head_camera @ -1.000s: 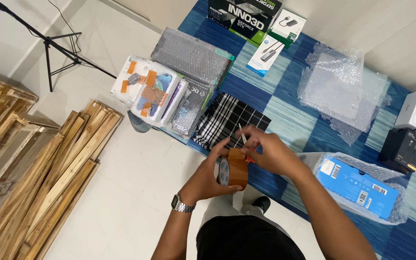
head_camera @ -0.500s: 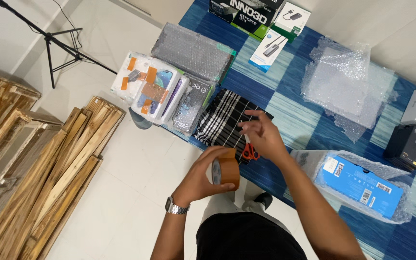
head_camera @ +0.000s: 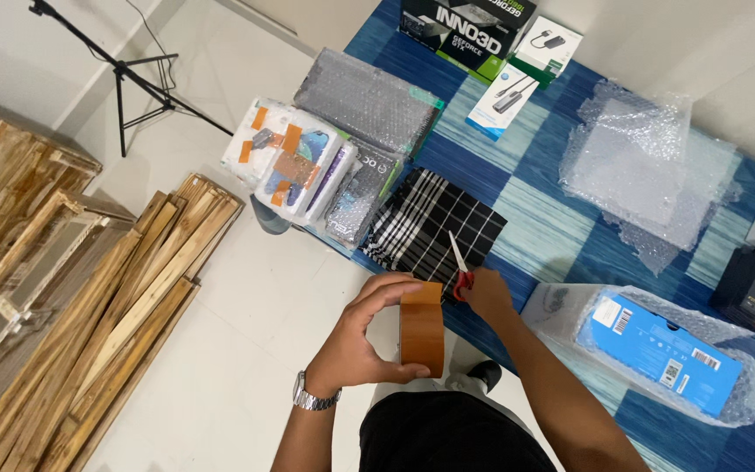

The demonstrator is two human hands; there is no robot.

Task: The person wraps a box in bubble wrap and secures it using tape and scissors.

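Taping step, I reckon: my left hand (head_camera: pixel 369 341) grips the brown tape roll (head_camera: pixel 421 329) upright over the floor w/ fingers curled round it, right hand (head_camera: pixel 485 293) closed on red-handled scissors (head_camera: pixel 459 267) by the plaid cloth (head_camera: pixel 434 220); next needs a free tape end btwn the blades.

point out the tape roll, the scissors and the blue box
tape roll (head_camera: pixel 421 336), head view, brown outer face
scissors (head_camera: pixel 459 262), head view, blades
blue box (head_camera: pixel 661 352), head view, top face

Bare white floor (head_camera: pixel 220 350) lies open leftward (wooden planks (head_camera: pixel 72 332) beyond); wrapped parcels (head_camera: pixel 325 175) crowd ahead.
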